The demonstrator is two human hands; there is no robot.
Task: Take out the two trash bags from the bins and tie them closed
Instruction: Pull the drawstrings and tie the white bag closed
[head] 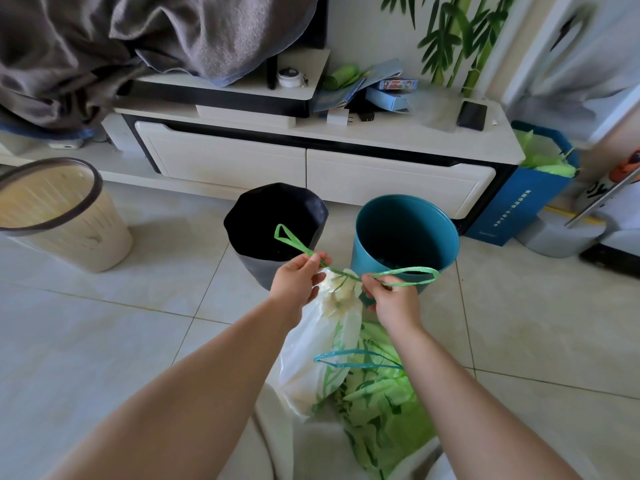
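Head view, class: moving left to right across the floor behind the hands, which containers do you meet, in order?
Beige bin → black bin → teal bin → blue bag.

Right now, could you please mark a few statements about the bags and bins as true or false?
1. The left hand and right hand each pinch the green drawstring of the white bag. True.
2. The teal bin has a bag in it. False: no bag shows inside.
3. A green bag with a blue drawstring lies beside the white bag. True.
4. The black bin lies on its side. False: it stands upright.
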